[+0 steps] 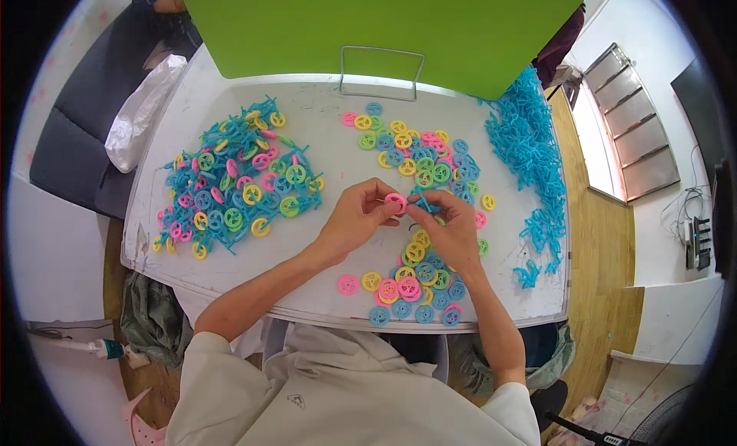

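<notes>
Pale shirt cloth point(345, 392), marked with a small dark emblem, is seen nearest the camera. At left, blue pieces fitted with coloured wheels point(230, 193) are heaped on the white table point(330, 143). At mid-table, a pink spoked wheel point(395, 203) is pinched by the left hand point(351, 222); the view beyond is blocked by a green panel point(368, 28). Beside the wheel, a blue branched piece point(421, 201) is gripped by the right hand point(454, 232); whether they are joined cannot be told. Loose wheels point(388, 291) are scattered around. Bare blue pieces point(522, 131) are piled at right.
</notes>
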`<state>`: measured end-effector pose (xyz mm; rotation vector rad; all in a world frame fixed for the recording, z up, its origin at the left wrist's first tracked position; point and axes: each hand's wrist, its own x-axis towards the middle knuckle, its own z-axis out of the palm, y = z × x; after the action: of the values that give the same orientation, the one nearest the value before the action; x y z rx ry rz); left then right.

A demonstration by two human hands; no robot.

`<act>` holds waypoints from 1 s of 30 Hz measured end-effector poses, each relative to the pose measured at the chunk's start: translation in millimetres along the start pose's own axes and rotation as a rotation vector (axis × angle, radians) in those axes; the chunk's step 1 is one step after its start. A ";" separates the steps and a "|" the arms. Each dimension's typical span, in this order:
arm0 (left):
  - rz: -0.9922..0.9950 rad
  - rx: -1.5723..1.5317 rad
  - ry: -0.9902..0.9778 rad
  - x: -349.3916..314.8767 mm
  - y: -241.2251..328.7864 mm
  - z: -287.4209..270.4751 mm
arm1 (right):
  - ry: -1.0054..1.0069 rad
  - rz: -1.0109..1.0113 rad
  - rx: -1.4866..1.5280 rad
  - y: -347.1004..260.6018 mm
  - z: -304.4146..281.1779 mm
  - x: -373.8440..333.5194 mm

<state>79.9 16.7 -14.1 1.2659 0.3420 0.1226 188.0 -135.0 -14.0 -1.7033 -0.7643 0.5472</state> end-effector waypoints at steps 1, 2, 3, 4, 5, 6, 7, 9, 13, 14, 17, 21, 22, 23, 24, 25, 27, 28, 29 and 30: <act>0.032 0.019 0.013 -0.3 -1.1 -0.3 | 0.005 0.007 -0.029 -2.3 2.7 -0.3; 0.032 0.020 0.013 0.5 -4.2 -0.5 | 0.010 0.013 -0.058 -3.7 5.1 -0.4; 0.057 0.037 0.042 1.9 -8.9 -0.6 | 0.009 0.012 -0.058 -3.0 7.3 -0.6; 0.081 0.055 0.072 2.4 -12.4 -0.8 | 0.026 0.010 -0.008 -1.0 9.7 -0.9; 0.081 0.056 0.070 2.1 -13.7 -0.7 | 0.044 0.009 0.042 1.0 10.6 -0.8; 0.129 0.105 0.064 1.5 -14.7 -0.5 | 0.045 0.009 0.042 2.5 10.6 -0.4; 0.177 0.154 0.058 1.2 -15.7 -0.4 | 0.027 0.036 0.110 3.9 10.6 0.1; 0.185 0.170 0.078 0.8 -18.6 1.1 | 0.009 0.064 0.178 8.1 10.8 0.4; 0.185 0.207 0.104 1.8 -26.4 -1.1 | -0.030 0.182 0.236 9.2 11.4 1.6; 0.185 0.207 0.106 1.8 -27.4 -2.3 | -0.048 0.233 0.304 7.6 11.8 1.7; 0.191 0.205 0.067 1.9 -21.5 -1.6 | 0.005 0.229 0.253 1.5 10.5 -0.2; 0.216 0.143 0.130 0.5 -2.7 2.4 | 0.099 0.125 0.169 -2.3 7.5 -4.5; 0.227 0.218 0.152 0.6 -3.2 1.3 | 0.082 0.044 0.057 -4.5 5.9 -4.5; 0.227 0.217 0.153 1.3 -4.2 0.3 | 0.063 -0.039 -0.053 -5.5 5.3 -3.9; 0.244 0.208 0.126 1.9 -5.6 -0.7 | 0.061 -0.039 -0.054 -4.9 5.6 -3.8; 0.260 0.198 0.098 2.2 -6.6 -1.4 | 0.074 -0.066 -0.060 -3.8 6.0 -4.1; 0.259 0.154 0.099 -1.2 -4.2 4.2 | 0.090 -0.099 -0.065 -3.8 5.6 -5.1; 0.255 0.109 0.101 -2.4 -3.1 6.4 | 0.104 -0.092 -0.049 -4.2 6.7 -5.4; 0.254 0.108 0.100 -2.3 -3.0 6.0 | 0.118 -0.081 -0.034 -4.3 7.9 -5.5; 0.230 0.126 0.112 -2.2 -2.8 5.3 | 0.119 -0.079 -0.035 -4.1 8.1 -5.2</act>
<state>79.3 10.4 -15.0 1.4243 0.3026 0.3736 177.9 -132.8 -12.3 -1.7141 -0.7557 0.3765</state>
